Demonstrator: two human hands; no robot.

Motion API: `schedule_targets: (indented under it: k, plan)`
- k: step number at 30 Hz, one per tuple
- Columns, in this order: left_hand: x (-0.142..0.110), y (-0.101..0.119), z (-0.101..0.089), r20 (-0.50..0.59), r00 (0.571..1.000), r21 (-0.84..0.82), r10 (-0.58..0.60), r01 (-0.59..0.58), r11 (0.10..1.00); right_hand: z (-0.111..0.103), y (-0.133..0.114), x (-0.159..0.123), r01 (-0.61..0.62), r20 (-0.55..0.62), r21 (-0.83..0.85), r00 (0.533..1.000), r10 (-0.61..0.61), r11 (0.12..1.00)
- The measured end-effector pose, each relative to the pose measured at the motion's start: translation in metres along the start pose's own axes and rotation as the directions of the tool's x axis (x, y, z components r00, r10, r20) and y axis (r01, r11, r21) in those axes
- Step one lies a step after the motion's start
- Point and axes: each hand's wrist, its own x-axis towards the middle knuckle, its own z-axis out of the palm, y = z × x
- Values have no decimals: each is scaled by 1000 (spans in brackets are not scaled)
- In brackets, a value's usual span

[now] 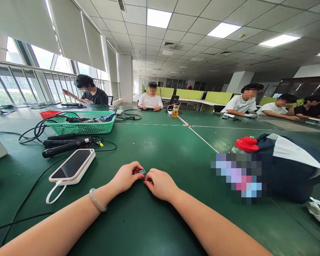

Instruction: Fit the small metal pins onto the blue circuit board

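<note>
My left hand (126, 176), with a bracelet (97, 201) on its wrist, pinches a small thing (142, 171) between thumb and fingertips. It is flat and dark with pale specks, like a tiny circuit board. Close beside it, my right hand (160, 183) has thumb and fingers drawn together in a pinch; what they hold, if anything, is hidden by the fingers. Both hands are low over the green table (154, 149). Left of them lies a phone (73, 165) in a pale case, on a white block with a looped white strap (56, 193).
Black handheld rods (69, 144) and cables lie behind the phone, near a green basket (81, 122) of gear. To the right stand a dark bag (290, 170) and a red-lidded container (246, 144). A bottle (175, 110) stands farther back. Several people sit around the table.
</note>
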Motion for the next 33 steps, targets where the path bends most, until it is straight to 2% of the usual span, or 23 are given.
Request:
schedule_targets:
  k: [4, 21, 33]
  plan:
    - [0, 0, 0, 9, 1000, -20, 7, -7, 1000, 0, 2, 0, -8, -13, -18, 1000, 8, 1000]
    - [0, -4, 1, 21, 1000, -56, 20, -19, 998, -2, 6, 0, -113, -43, 119, 992, 118, 986]
    - [-1, -2, -1, 21, 1000, -52, 18, -16, 999, -3, 5, 1, -103, -13, 112, 994, 105, 988]
